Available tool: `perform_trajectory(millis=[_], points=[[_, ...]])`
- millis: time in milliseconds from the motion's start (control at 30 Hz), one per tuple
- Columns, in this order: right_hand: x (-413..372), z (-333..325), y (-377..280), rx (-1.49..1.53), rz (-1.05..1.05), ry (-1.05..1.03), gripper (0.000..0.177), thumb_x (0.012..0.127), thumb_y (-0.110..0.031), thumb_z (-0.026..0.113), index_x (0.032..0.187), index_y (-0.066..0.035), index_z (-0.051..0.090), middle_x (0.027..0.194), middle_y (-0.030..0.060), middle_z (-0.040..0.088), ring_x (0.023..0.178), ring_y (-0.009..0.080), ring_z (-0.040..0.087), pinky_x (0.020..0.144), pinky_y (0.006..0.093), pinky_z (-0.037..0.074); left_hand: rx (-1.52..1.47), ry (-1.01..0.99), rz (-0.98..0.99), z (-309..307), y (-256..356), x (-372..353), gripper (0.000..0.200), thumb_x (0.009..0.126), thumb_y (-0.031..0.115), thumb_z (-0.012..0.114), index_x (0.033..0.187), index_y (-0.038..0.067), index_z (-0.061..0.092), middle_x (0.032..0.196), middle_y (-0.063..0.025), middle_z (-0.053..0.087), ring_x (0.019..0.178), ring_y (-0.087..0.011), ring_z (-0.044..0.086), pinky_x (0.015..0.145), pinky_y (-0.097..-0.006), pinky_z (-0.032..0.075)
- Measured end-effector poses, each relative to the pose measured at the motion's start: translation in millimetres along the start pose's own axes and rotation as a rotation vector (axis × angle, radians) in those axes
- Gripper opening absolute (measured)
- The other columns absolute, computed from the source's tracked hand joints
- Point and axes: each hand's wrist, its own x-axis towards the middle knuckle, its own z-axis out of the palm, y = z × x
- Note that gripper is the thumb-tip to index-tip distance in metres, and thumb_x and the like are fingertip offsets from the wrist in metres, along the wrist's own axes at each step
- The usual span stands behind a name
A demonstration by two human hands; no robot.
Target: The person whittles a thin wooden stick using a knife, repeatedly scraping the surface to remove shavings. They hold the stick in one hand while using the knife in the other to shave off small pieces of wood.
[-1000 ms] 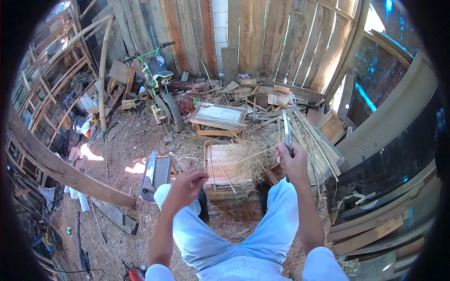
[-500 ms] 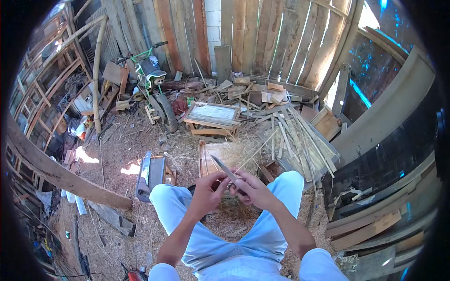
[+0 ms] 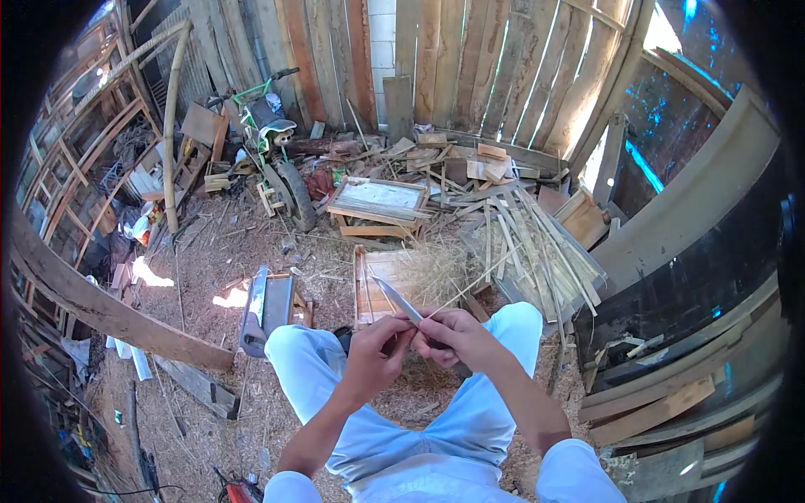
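A knife is held in my right hand, its blade slanting up and to the left and its dark handle end showing below the fist. My left hand is closed in a pinch right beside the blade, fingertips nearly touching my right hand. From between the hands a thin pale wooden strip runs out to the upper right; its near end is hidden by the fingers. Both hands are above the gap between my knees, in front of a shallow wooden frame on the ground.
A saw rests on a small dark-topped stool to the left. Long strips lie piled on a board at right. Behind are a framed panel, wood scraps and a small motorbike. A beam crosses the left side.
My hands have shifted slightly, and the knife handle now shows below my right hand. The thin strip lies at a lower angle, and the left fingers sit closer against the right hand.
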Motion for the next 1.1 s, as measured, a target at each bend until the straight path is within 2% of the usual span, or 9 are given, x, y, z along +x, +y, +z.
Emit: perform_trajectory(millis=[67, 233, 367, 533, 700, 800, 933, 1000, 1100], points=[[-0.6, 2.0, -0.7, 0.018, -0.037, 0.034, 0.034, 0.096, -0.023, 0.046, 0.122, -0.001, 0.048, 0.073, -0.0003, 0.052, 0.047, 0.0014, 0.035, 0.04, 0.0161, 0.025, 0.072, -0.002, 0.045, -0.7, -1.9, -1.1, 0.009, 0.081, 0.001, 0.064, 0.088, -0.001, 0.06, 0.072, -0.0089, 0.058, 0.052, -0.0138, 0.052, 0.047, -0.0266, 0.041], [-14.2, -6.9, -21.4, -0.078, -0.099, 0.159, 0.035, 0.096, -0.022, 0.047, 0.114, 0.007, 0.05, 0.07, 0.0004, 0.05, 0.047, 0.0015, 0.035, 0.039, 0.0156, 0.025, 0.07, -0.009, 0.041, -7.9, 3.0, -8.0, 0.007, 0.079, -0.001, 0.065, 0.086, 0.001, 0.063, 0.07, -0.0083, 0.06, 0.055, -0.0133, 0.053, 0.05, -0.0254, 0.041], [-29.3, -26.1, -35.6, -0.031, -0.217, 0.283, 0.032, 0.096, -0.023, 0.047, 0.108, 0.006, 0.052, 0.069, -0.0003, 0.048, 0.047, 0.0012, 0.035, 0.039, 0.0152, 0.027, 0.081, -0.014, 0.075, -17.2, 5.4, -11.6, 0.008, 0.079, -0.001, 0.065, 0.086, 0.001, 0.062, 0.071, -0.0081, 0.06, 0.056, -0.0133, 0.054, 0.049, -0.0252, 0.041], [-40.2, -36.1, -45.1, -0.064, -0.244, 0.334, 0.034, 0.095, -0.024, 0.048, 0.111, 0.005, 0.051, 0.068, -0.0006, 0.048, 0.046, 0.0013, 0.035, 0.038, 0.0155, 0.026, 0.137, -0.072, 0.048, -24.1, 3.5, -17.2, 0.011, 0.079, -0.001, 0.064, 0.089, 0.001, 0.061, 0.073, -0.0083, 0.058, 0.057, -0.0169, 0.057, 0.049, -0.0276, 0.044], [-19.4, 1.3, -10.1, -0.002, -0.05, 0.004, 0.04, 0.095, -0.022, 0.048, 0.128, 0.001, 0.046, 0.072, 0.0005, 0.054, 0.048, 0.0017, 0.036, 0.04, 0.0163, 0.026, 0.102, 0.001, 0.081, -5.1, 11.3, -6.7, 0.01, 0.078, -0.002, 0.066, 0.086, 0.001, 0.062, 0.072, -0.009, 0.06, 0.056, -0.0159, 0.056, 0.049, -0.0267, 0.042], [-18.4, 1.5, -10.4, -0.049, -0.072, -0.003, 0.038, 0.096, -0.022, 0.046, 0.126, 0.002, 0.047, 0.072, 0.0, 0.054, 0.049, 0.0016, 0.036, 0.04, 0.0165, 0.026, 0.131, 0.02, 0.106, -5.4, 13.8, -6.4, 0.01, 0.078, -0.001, 0.066, 0.086, 0.001, 0.062, 0.073, -0.0094, 0.061, 0.058, -0.0174, 0.057, 0.05, -0.028, 0.043], [-29.2, -9.0, -28.2, -0.023, -0.095, 0.165, 0.038, 0.094, -0.021, 0.05, 0.118, 0.009, 0.05, 0.067, 0.0025, 0.051, 0.045, 0.0019, 0.035, 0.037, 0.0167, 0.024, 0.111, -0.017, 0.114, -16.2, 7.1, -13.9, 0.009, 0.079, -0.001, 0.065, 0.087, 0.001, 0.061, 0.073, -0.0093, 0.06, 0.056, -0.0181, 0.057, 0.05, -0.028, 0.044], [-34.6, -11.6, -32.9, -0.062, -0.107, 0.186, 0.036, 0.094, -0.02, 0.05, 0.115, 0.009, 0.051, 0.066, 0.0015, 0.05, 0.045, 0.0019, 0.034, 0.036, 0.0164, 0.024, 0.099, -0.018, 0.149, -19.1, 4.0, -17.0, 0.009, 0.08, -0.001, 0.064, 0.088, 0.0, 0.06, 0.073, -0.0089, 0.059, 0.054, -0.0174, 0.056, 0.048, -0.0275, 0.043], [-45.4, -28.7, -44.9, -0.007, -0.213, 0.381, 0.031, 0.095, -0.018, 0.047, 0.112, 0.007, 0.051, 0.067, -0.0012, 0.047, 0.046, 0.0011, 0.034, 0.037, 0.0148, 0.026, 0.116, -0.051, 0.089, -26.3, 6.7, -21.6, 0.009, 0.08, -0.001, 0.064, 0.088, 0.0, 0.06, 0.073, -0.0086, 0.059, 0.054, -0.0164, 0.055, 0.048, -0.0266, 0.043]])
